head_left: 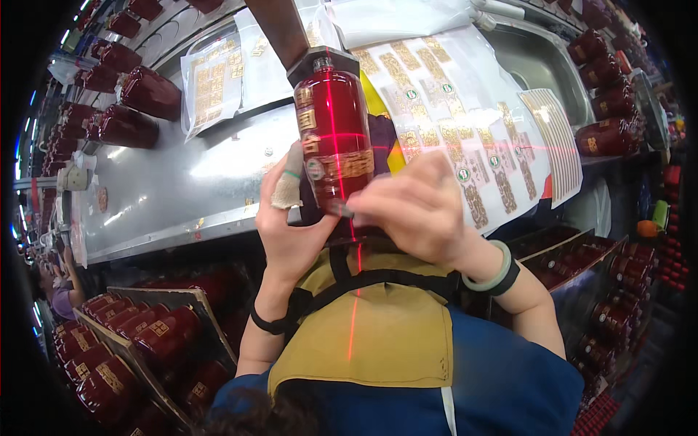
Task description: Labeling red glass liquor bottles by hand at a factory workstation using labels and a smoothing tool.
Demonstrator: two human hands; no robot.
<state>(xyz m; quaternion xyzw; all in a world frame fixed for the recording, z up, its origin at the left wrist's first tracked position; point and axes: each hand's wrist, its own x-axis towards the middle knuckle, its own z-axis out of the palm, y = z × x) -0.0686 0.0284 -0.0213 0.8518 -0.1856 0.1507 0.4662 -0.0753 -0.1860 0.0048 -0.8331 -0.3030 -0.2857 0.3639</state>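
Note:
A glossy dark red bottle (336, 123) lies in front of me, neck away, on a dark holder (309, 59). Gold characters run down its left side, and a gold patterned band with a small round green-and-white mark sits near its base. Red laser lines cross it. My left hand (285, 218) grips the bottle's lower left side, fingers along it and thumb by the base; fabric finger covers wrap some fingers. My right hand (418, 211), blurred by motion, is at the bottle's lower right with fingers curled together; whatever is between the fingertips is hidden.
Sheets of gold stickers (465, 116) lie to the right, beside a striped sheet (554, 138) and a steel sink (531, 54). More gold sticker sheets (214, 83) lie left on the metal table (167, 182). Red bottles (149, 93) stand around, several in crates (196, 320) below.

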